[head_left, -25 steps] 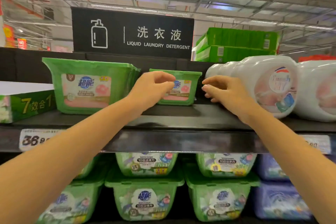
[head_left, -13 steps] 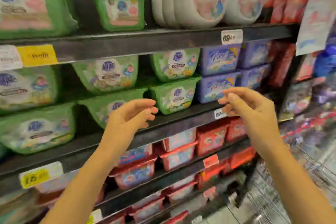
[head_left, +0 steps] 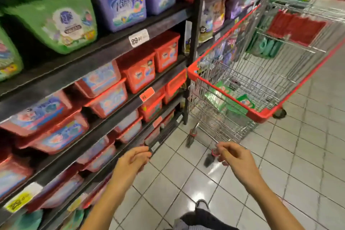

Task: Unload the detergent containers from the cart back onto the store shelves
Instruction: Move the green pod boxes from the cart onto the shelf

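Red plastic rims the wire cart (head_left: pixel 193 75), which stands on the glossy pale floor tiles (head_left: pixel 280 173) just beside the dark shelves (head_left: pixel 104 56). Both bare forearms reach forward and down. The left hand (head_left: pixel 130 160) hangs near the lowest shelf edge, the right hand (head_left: pixel 235 157) in front of the cart's near wheels. Each grip is loose and empty, with fingers lightly curled round nothing. At the bottom of the cart's basket lie green detergent containers (head_left: pixel 223 88) (blurred through the mesh, so their count is unclear). On the shelves, lidded plastic tubs sit in rows: green tubs (head_left: pixel 61 22) and purple tubs (head_left: pixel 123 5) higher up, red tubs (head_left: pixel 140 74) stacked below. A white price tag (head_left: pixel 139 37) is clipped to a shelf lip.
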`<state>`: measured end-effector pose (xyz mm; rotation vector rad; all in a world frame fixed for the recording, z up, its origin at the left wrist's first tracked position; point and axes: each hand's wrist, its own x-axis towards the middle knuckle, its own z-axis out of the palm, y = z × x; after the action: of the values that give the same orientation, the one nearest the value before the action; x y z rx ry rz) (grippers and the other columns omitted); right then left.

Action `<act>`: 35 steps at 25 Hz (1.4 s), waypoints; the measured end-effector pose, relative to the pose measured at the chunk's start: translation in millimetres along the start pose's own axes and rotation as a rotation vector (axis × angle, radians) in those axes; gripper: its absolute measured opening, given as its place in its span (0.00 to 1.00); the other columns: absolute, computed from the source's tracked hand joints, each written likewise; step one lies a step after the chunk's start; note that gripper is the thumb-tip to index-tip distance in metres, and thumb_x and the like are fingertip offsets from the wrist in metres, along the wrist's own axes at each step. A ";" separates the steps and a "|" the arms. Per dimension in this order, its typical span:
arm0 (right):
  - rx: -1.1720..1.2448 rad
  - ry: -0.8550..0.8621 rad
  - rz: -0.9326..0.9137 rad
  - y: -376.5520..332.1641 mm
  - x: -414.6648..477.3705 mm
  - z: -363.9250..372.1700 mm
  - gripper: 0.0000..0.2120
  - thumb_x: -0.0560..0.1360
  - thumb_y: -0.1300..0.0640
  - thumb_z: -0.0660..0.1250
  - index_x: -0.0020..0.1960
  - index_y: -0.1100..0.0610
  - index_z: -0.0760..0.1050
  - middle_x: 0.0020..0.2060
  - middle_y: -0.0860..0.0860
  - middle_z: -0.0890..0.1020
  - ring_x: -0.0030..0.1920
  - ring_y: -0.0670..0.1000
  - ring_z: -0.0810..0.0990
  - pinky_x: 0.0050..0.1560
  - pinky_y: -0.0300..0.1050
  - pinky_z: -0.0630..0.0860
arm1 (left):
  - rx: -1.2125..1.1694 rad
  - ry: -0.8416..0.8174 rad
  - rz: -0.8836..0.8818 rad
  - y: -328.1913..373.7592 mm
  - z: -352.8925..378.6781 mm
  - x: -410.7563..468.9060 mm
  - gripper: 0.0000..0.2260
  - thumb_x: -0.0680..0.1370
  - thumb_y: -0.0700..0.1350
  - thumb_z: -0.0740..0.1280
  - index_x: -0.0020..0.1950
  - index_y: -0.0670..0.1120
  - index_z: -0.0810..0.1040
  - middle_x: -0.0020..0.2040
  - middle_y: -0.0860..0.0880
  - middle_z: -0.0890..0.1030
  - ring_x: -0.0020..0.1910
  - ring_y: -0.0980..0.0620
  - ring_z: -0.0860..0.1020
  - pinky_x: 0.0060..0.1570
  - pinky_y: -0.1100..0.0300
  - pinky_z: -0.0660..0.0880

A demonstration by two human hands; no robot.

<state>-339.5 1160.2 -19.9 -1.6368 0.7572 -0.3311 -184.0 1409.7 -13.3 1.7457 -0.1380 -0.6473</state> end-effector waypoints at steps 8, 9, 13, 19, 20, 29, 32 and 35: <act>-0.029 0.293 0.299 97.9 -71.3 -139.3 0.09 0.79 0.67 0.62 0.49 0.58 0.79 0.41 0.57 0.84 0.38 0.52 0.81 0.35 0.32 0.74 | 0.223 -0.232 -0.123 -25.3 134.3 10.9 0.05 0.78 0.40 0.67 0.50 0.49 0.81 0.45 0.49 0.84 0.45 0.51 0.81 0.43 0.61 0.75; -0.031 0.313 0.326 107.2 -79.6 -157.1 0.09 0.79 0.67 0.62 0.50 0.58 0.79 0.42 0.57 0.84 0.39 0.53 0.81 0.35 0.32 0.74 | 0.238 -0.251 -0.123 -22.6 155.6 12.3 0.05 0.78 0.40 0.67 0.50 0.49 0.81 0.45 0.48 0.84 0.45 0.51 0.80 0.43 0.61 0.74; -0.041 0.336 0.409 129.7 -97.7 -230.7 0.10 0.79 0.66 0.61 0.49 0.55 0.79 0.43 0.56 0.84 0.40 0.52 0.82 0.36 0.29 0.74 | 0.246 -0.320 -0.106 -7.5 249.2 9.4 0.08 0.79 0.38 0.65 0.48 0.51 0.79 0.47 0.47 0.82 0.47 0.49 0.79 0.45 0.60 0.73; -0.059 0.358 0.353 113.1 -59.7 -335.9 0.10 0.78 0.66 0.61 0.49 0.55 0.78 0.43 0.55 0.83 0.39 0.49 0.81 0.36 0.26 0.72 | 0.165 -0.376 -0.017 25.7 368.3 -7.2 0.09 0.80 0.37 0.63 0.50 0.50 0.80 0.46 0.50 0.84 0.42 0.61 0.81 0.42 0.68 0.76; -0.046 0.368 0.327 105.3 -48.0 -348.6 0.09 0.78 0.65 0.62 0.49 0.55 0.78 0.42 0.54 0.83 0.38 0.48 0.81 0.36 0.26 0.72 | 0.148 -0.382 0.010 34.4 381.7 -4.7 0.09 0.80 0.36 0.63 0.51 0.48 0.80 0.46 0.50 0.84 0.39 0.64 0.81 0.40 0.71 0.76; 0.027 0.321 0.031 25.2 116.7 -433.5 0.09 0.78 0.66 0.63 0.50 0.55 0.78 0.41 0.54 0.83 0.38 0.46 0.80 0.38 0.29 0.74 | 0.050 -0.307 0.285 137.9 467.0 92.8 0.12 0.79 0.36 0.64 0.50 0.52 0.81 0.46 0.53 0.86 0.44 0.61 0.82 0.41 0.71 0.76; 0.009 0.287 -0.052 -10.6 186.6 -456.0 0.08 0.77 0.65 0.64 0.51 0.55 0.79 0.41 0.55 0.83 0.37 0.44 0.80 0.39 0.31 0.74 | 0.048 -0.278 0.331 176.4 495.1 136.3 0.13 0.79 0.35 0.64 0.50 0.53 0.81 0.45 0.54 0.86 0.45 0.62 0.82 0.46 0.74 0.75; -0.001 0.215 -0.117 -41.5 254.7 -477.9 0.09 0.77 0.65 0.65 0.49 0.52 0.79 0.40 0.55 0.83 0.37 0.44 0.80 0.40 0.34 0.75 | 0.037 -0.200 0.367 215.2 522.3 183.4 0.11 0.79 0.35 0.63 0.51 0.50 0.80 0.44 0.54 0.85 0.43 0.65 0.81 0.43 0.75 0.75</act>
<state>-425.7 632.3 74.5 -1.6676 0.8230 -0.5972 -233.9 821.4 51.2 1.6310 -0.5982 -0.5480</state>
